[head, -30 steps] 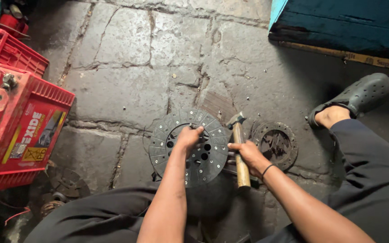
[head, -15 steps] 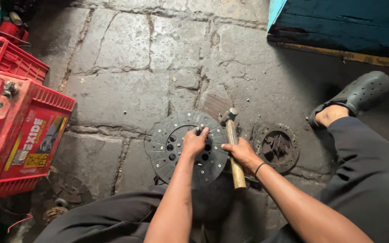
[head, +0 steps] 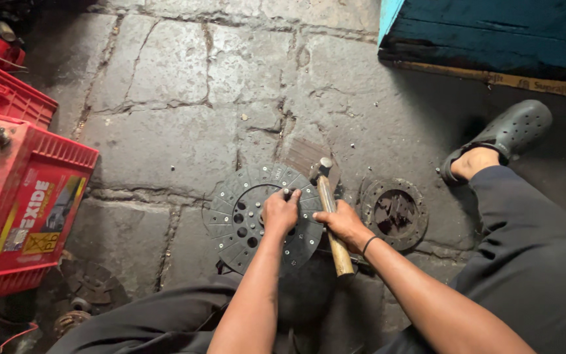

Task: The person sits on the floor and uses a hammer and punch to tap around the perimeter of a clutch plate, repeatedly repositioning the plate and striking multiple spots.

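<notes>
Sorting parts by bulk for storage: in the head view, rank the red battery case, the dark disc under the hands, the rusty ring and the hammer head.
1. red battery case
2. dark disc
3. rusty ring
4. hammer head

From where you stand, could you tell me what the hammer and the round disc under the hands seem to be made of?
The hammer in the right hand: pale wooden handle, worn smooth, with a dull grey head that looks like steel. The disc under the left hand: dark matte facing ring in segments dotted with bright rivets, likely a friction lining on a metal plate; the centre with round holes looks like dark steel.
</notes>
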